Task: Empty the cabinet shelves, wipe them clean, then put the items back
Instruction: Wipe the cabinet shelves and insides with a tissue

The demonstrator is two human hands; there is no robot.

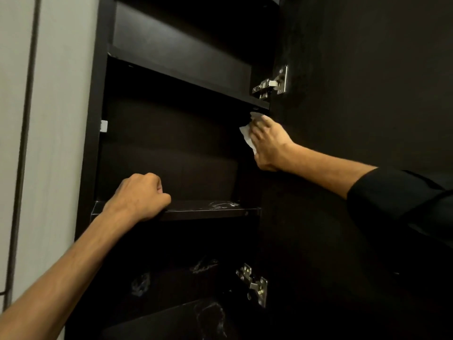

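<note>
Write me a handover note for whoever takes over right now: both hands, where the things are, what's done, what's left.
Left hand: closed over the front edge of the lower shelf, bracing, holding nothing else.
Right hand: pressing a white wipe against the inner right side of the cabinet, just under the upper shelf.
Things: every visible shelf is bare; the removed items are out of view. The door is open on its hinges.
Done: shelves in view emptied; wiping under way.
Left: whitish smears show on the lower shelf and on the surfaces below it, so these probably need wiping; then put the items back.
</note>
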